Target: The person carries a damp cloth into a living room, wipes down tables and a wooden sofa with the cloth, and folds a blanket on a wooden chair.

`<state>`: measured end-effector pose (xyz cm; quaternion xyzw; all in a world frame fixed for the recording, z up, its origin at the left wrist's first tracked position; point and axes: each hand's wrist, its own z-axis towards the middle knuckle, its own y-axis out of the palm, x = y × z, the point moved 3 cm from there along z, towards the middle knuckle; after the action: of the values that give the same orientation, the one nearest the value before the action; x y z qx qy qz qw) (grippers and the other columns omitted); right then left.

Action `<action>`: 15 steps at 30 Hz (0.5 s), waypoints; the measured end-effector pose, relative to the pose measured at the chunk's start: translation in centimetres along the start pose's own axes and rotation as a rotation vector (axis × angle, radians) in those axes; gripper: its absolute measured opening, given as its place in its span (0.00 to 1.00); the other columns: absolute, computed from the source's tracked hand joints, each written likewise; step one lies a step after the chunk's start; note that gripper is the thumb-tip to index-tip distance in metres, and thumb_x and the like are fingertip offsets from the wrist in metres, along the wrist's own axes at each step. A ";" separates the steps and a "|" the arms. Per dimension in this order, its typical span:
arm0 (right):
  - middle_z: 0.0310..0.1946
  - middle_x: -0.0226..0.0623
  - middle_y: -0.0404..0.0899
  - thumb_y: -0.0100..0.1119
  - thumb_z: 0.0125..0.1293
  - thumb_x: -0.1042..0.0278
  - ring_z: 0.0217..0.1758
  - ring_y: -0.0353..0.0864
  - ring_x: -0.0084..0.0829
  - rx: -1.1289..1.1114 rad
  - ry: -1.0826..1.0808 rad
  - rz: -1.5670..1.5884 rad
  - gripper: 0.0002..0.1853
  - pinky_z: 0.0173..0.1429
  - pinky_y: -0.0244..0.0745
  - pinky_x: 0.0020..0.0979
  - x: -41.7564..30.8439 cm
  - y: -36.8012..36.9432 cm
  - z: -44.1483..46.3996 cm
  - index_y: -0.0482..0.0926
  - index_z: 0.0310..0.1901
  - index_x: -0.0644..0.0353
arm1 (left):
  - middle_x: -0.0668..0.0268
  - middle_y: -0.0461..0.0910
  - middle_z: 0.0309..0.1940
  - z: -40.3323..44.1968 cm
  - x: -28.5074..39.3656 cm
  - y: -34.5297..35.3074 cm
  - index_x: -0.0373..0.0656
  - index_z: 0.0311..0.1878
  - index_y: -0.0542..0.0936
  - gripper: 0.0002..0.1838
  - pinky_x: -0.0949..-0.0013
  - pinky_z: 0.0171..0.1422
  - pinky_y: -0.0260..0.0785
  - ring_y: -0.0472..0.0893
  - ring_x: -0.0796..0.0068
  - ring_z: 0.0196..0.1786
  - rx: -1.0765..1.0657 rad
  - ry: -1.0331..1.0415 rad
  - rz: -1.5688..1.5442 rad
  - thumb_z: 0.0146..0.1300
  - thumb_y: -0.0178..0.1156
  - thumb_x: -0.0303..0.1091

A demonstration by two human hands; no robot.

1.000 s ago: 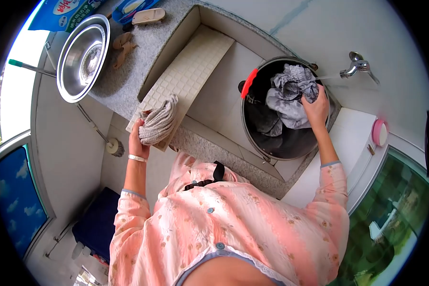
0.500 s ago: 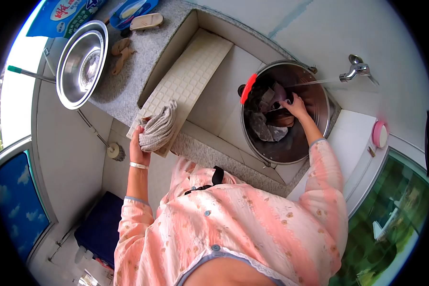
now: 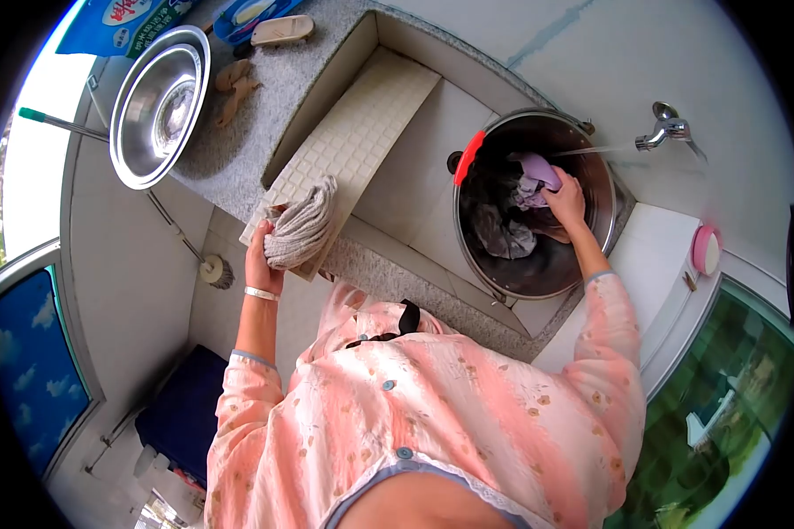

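Note:
A bundle of grey strings, like a mop head point(image 3: 302, 227), rests at the lower end of a cream ridged washboard point(image 3: 355, 145). The fingers of my left hand point(image 3: 263, 254) are closed round its near side. Over on the right, my right hand point(image 3: 566, 199) reaches into a deep metal bucket point(image 3: 596, 238) and grips a lilac cloth point(image 3: 538, 167). Darker wet cloths point(image 3: 503, 234) lie lower in the bucket, beside my fingers. Water runs in a thin stream from the tap point(image 3: 665, 130) into the bucket.
The bucket and slanting washboard stand in a stone-edged sink point(image 3: 397, 204). Metal basins point(image 3: 161, 108), a brown cloth strip point(image 3: 235, 93), a beige brush point(image 3: 282, 30) and a blue detergent bag point(image 3: 119, 25) are on the left counter. A long-handled brush point(image 3: 213, 271) stands below.
My right hand has closed on the lilac cloth and lifted it a little within the bucket. My left hand keeps its hold on the mop head. The whole view has shifted slightly.

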<state>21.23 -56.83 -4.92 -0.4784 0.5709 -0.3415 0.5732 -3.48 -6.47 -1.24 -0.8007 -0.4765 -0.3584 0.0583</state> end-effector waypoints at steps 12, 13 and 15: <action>0.50 0.36 0.71 0.72 0.39 0.66 0.55 0.68 0.42 0.020 -0.246 -0.105 0.42 0.51 0.67 0.42 -8.4 -8.8 -8.6 0.67 0.61 0.53 | 0.68 0.80 0.40 0.1 -0.1 -0.1 0.42 0.47 0.75 0.16 0.67 0.46 0.74 0.80 0.72 0.42 -0.024 -0.001 0.010 0.64 0.57 0.44; 0.51 0.37 0.72 0.70 0.44 0.60 0.56 0.69 0.42 -0.109 -0.315 -0.155 0.37 0.53 0.68 0.41 -7.8 -7.4 -9.2 0.69 0.60 0.54 | 0.68 0.80 0.41 -0.2 0.1 0.3 0.42 0.47 0.75 0.16 0.67 0.46 0.74 0.80 0.73 0.42 -0.025 -0.006 0.013 0.64 0.57 0.44; 0.52 0.38 0.73 0.68 0.49 0.55 0.56 0.70 0.43 -0.237 -0.379 -0.202 0.33 0.54 0.68 0.40 -6.4 -5.5 -9.1 0.71 0.58 0.55 | 0.68 0.80 0.41 -0.2 0.2 0.4 0.42 0.47 0.75 0.16 0.67 0.46 0.74 0.80 0.73 0.43 -0.029 -0.011 0.020 0.64 0.56 0.44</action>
<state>12.45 -53.94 3.36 -0.6526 0.4384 -0.2317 0.5730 -3.16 -6.65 -0.88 -0.8083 -0.4635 -0.3600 0.0479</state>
